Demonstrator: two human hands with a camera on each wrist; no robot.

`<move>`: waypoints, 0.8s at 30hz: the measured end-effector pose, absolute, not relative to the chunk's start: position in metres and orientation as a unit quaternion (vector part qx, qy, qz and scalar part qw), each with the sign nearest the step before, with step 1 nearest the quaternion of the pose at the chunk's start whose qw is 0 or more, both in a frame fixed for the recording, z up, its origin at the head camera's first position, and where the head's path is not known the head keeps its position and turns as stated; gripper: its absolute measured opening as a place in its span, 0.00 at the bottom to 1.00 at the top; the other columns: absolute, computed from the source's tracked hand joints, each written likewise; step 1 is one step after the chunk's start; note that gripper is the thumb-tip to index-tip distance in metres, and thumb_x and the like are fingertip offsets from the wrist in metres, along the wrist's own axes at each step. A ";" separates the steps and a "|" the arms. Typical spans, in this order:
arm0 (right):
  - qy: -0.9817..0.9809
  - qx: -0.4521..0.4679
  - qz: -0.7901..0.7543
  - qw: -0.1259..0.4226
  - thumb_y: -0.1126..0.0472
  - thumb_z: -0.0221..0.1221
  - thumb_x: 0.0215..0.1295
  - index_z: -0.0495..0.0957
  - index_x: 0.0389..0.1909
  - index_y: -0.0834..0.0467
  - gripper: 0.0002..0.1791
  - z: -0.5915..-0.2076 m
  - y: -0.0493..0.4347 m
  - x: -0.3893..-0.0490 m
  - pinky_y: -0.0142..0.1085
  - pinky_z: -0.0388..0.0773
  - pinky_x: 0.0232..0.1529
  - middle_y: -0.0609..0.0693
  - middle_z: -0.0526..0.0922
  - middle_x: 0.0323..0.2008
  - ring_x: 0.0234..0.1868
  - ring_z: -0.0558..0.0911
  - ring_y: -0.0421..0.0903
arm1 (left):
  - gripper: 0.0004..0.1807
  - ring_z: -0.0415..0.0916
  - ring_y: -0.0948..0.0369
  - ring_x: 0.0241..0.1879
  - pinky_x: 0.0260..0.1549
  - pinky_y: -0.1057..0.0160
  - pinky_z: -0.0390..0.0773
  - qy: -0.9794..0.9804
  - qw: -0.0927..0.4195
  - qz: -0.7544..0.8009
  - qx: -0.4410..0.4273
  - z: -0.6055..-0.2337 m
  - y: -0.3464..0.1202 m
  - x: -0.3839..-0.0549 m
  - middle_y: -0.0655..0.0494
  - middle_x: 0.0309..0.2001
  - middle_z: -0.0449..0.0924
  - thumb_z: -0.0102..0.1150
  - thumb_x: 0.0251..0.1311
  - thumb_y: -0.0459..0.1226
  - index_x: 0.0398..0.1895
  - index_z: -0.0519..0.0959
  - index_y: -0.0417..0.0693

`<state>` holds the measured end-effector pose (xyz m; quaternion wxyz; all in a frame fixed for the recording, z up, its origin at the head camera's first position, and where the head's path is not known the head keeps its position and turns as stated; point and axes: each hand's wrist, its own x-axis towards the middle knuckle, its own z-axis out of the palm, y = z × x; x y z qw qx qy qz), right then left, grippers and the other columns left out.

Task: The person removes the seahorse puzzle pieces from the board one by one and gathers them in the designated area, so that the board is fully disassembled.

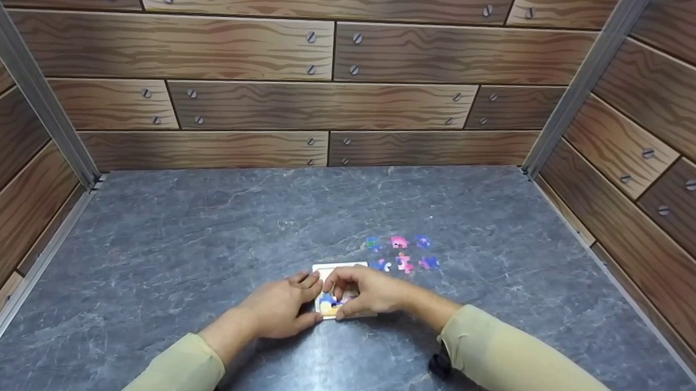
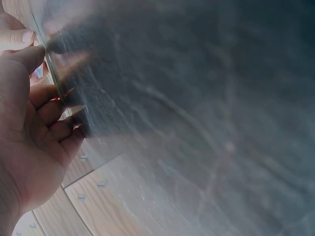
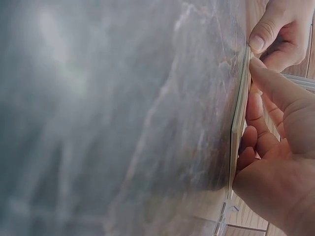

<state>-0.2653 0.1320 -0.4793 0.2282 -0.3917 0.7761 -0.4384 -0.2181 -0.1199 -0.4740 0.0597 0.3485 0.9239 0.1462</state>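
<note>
A white-rimmed puzzle tray lies flat on the table, with blue, white and yellow puzzle pieces showing near its front left corner. My left hand rests along the tray's left side, fingers mostly straight, its thumb at the near corner. Over the tray is my right hand, fingers bent down and thumb near the front edge; whether a piece is between them is hidden. In the right wrist view, the right thumb touches the tray's edge, close to the other hand's thumb.
Several loose pieces lie in two rows behind and right of the tray, among them a pink piece and a purple-blue piece. Wood-patterned walls and metal posts bound the grey marbled table.
</note>
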 end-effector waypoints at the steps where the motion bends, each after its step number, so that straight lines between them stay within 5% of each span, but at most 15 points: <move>1: 0.776 -0.393 -0.439 0.227 0.72 0.75 0.57 0.79 0.52 0.65 0.23 -0.480 0.132 -0.265 0.31 0.76 0.47 0.60 0.82 0.40 0.42 0.79 0.44 | 0.38 0.63 0.42 0.77 0.69 0.40 0.72 0.924 0.061 0.146 0.349 -0.474 -0.120 -0.218 0.43 0.78 0.66 0.58 0.75 0.54 0.79 0.68 0.42; 24: 0.792 -0.385 -0.412 0.233 0.70 0.74 0.59 0.83 0.52 0.63 0.20 -0.479 0.130 -0.265 0.31 0.76 0.48 0.49 0.82 0.39 0.42 0.79 0.42 | 0.38 0.62 0.42 0.78 0.69 0.40 0.71 0.925 0.068 0.143 0.345 -0.475 -0.120 -0.219 0.44 0.79 0.64 0.57 0.76 0.55 0.80 0.68 0.43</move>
